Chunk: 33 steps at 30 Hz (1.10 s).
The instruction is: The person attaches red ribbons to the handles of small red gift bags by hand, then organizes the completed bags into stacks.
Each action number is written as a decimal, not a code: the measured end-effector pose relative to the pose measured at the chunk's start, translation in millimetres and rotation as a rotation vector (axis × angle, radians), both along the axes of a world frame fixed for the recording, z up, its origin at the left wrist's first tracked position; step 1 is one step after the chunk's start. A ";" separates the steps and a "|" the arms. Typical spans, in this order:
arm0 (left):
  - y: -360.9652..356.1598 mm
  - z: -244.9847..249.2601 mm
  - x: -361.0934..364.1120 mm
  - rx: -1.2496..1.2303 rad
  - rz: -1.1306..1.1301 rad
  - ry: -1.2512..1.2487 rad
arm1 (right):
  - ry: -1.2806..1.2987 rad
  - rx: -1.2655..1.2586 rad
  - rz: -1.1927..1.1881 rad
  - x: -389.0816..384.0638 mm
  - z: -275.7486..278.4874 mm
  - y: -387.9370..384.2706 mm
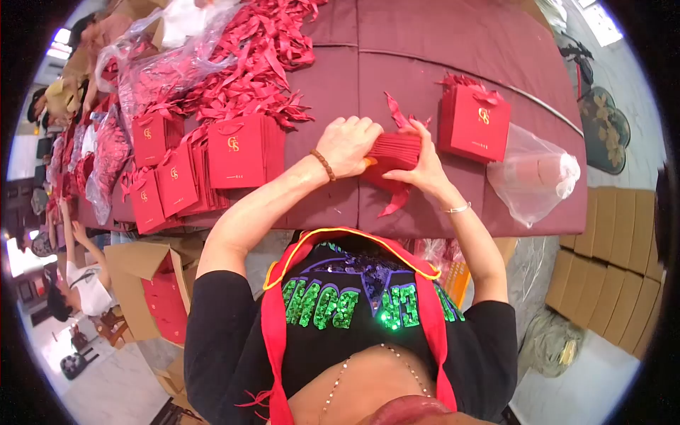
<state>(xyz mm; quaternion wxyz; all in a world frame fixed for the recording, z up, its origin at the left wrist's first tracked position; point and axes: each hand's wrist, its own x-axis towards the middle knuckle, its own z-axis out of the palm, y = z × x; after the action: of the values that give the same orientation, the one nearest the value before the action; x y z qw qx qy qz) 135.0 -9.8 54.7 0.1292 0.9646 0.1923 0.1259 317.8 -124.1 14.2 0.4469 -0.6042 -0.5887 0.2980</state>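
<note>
A thick stack of red paper gift bags (pixel 395 149) is held upright between my hands over the table, edges facing me. My left hand (pixel 346 146) is closed at the left side of the stack, fingers curled, with a small orange spot at its fingertips. On the right side, my right hand (pixel 425 159) grips the stack with thumb in front and fingers behind. Red ribbon ends (pixel 397 198) hang out below the stack and stick up above it. Another bundle of red gift bags (pixel 473 120) stands just right of my right hand.
Several bundles of red bags (pixel 237 152) stand at the left before a heap of red ribbons (pixel 262 42). A clear plastic bag (pixel 535 173) lies at the right edge. Cardboard boxes (pixel 602 276) are stacked right; an open carton (pixel 131 273) stands left, near a person (pixel 88 287).
</note>
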 end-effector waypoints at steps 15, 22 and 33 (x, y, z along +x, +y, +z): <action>1.3 9.2 12.9 0.013 -0.094 0.071 | -0.369 0.018 -0.103 0.2 -13.0 -2.0; 3.4 4.2 14.6 -0.013 -0.061 0.164 | -0.563 0.095 -0.064 1.6 11.2 1.6; 16.9 14.5 17.5 -0.020 -0.107 0.154 | -0.268 0.170 0.017 5.9 13.1 8.7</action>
<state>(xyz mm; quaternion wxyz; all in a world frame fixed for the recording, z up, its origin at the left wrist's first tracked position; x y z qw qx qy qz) 152.5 7.2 69.2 0.1301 0.9790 0.1511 0.0424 323.7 -115.4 27.2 0.4116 -0.5935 -0.6710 0.1675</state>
